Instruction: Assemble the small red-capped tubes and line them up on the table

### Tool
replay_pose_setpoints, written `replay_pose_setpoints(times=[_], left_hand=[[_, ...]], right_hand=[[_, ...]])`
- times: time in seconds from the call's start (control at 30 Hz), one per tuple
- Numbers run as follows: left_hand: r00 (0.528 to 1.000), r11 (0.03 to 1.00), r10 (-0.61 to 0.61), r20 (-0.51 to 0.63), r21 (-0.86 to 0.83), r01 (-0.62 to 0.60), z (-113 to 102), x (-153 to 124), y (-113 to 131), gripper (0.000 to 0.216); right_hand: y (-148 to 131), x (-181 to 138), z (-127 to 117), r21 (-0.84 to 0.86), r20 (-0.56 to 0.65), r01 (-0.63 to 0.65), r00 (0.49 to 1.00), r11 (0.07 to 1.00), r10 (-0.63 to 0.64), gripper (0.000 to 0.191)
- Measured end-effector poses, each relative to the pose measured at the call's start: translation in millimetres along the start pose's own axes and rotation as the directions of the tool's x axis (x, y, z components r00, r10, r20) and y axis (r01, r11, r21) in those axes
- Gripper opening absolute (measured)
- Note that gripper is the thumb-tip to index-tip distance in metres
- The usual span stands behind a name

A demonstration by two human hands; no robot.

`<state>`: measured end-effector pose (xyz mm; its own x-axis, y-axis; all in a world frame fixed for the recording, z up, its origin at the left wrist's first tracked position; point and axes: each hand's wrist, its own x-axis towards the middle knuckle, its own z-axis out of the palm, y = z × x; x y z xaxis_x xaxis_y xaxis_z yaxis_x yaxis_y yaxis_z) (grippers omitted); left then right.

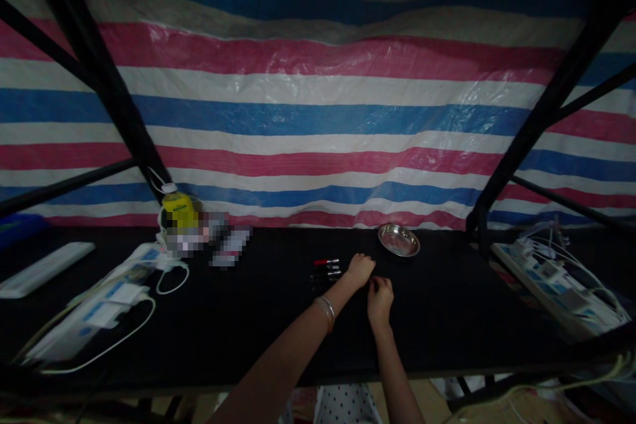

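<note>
Lying near 2 hands (pixel 361 269) (pixel 380 299), whose grip I cannot tell: 1 red pen (pixel 324 263), 1 metal dish (pixel 399 240).

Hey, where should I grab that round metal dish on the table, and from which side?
Probably pinch the metal dish by its near rim, coming from your side with the right hand, thumb inside and fingers outside. It sits open side up, so its raised edge offers a grip, and the striped sheet close behind makes the far side look tighter.
</note>
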<state>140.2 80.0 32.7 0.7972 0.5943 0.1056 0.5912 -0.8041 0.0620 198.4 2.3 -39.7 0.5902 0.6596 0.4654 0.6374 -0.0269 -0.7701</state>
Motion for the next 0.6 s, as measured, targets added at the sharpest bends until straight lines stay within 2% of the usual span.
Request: replay_pose_setpoints(times=[0.1,0.23,0.33,0.4,0.5,0.6], left_hand=[[1.0,1.0,0.014,-0.009,0.02,-0.013,8,-3,7,0.012],[0.999,0.999,0.034,-0.038,0.035,-0.033,9,-17,12,0.015],[0.996,0.997,0.071,-0.059,0.029,-0.069,2,-31,14,0.015],[0.989,0.997,0.08,-0.121,-0.009,-0.082,-5,-40,18,0.015],[0.945,0.976,-0.001,-0.327,-0.207,-0.07,-11,-54,28,0.017],[0.87,0.9,-0.096,-0.483,-0.416,-0.132,-6,-68,40,0.024]], right_hand=[[-3,0,-5,0.041,-0.073,-0.04,0.996,0.998,0.043,0.025],[-6,1,-11,0.149,-0.184,-0.16,0.965,0.976,0.186,0.029],[-9,2,-14,0.255,-0.194,-0.227,0.94,0.94,0.28,0.031],[-10,2,-16,0.341,-0.186,-0.264,0.922,0.902,0.34,0.033],[-10,1,-16,0.515,-0.092,-0.306,0.909,0.801,0.406,0.036],[-8,-5,-14,0.672,0.119,-0.402,0.887,0.622,0.446,0.038]])
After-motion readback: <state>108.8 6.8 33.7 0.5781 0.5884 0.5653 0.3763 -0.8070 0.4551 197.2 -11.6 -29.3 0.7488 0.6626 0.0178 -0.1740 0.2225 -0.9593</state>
